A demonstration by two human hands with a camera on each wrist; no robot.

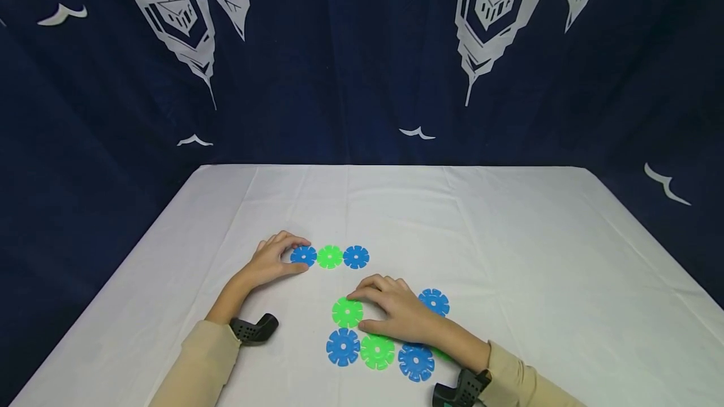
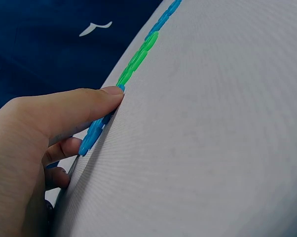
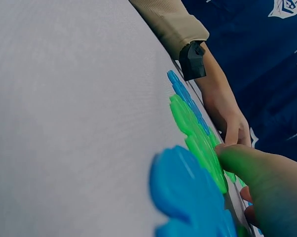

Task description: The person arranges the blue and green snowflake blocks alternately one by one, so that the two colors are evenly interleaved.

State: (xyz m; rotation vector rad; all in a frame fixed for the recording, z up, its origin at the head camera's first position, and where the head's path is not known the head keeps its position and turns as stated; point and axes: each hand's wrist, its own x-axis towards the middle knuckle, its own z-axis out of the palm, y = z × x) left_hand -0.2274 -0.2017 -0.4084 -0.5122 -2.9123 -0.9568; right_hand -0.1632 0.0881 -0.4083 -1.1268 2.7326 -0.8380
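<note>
Three notched plastic snowflake discs lie side by side in a back row on the white table. My left hand pinches the leftmost blue disc by its edges, thumb in front and fingers behind. Beside it are a green disc and another blue disc. Closer to me, my right hand has thumb and forefinger at the edges of a green disc. Below that disc lie a blue disc and a green disc. In the left wrist view, the thumb partly covers the blue disc.
Under and around my right forearm are a blue disc, another blue disc and a mostly hidden green disc. Black wrist devices sit at both cuffs. A dark blue printed curtain hangs behind the white-covered table.
</note>
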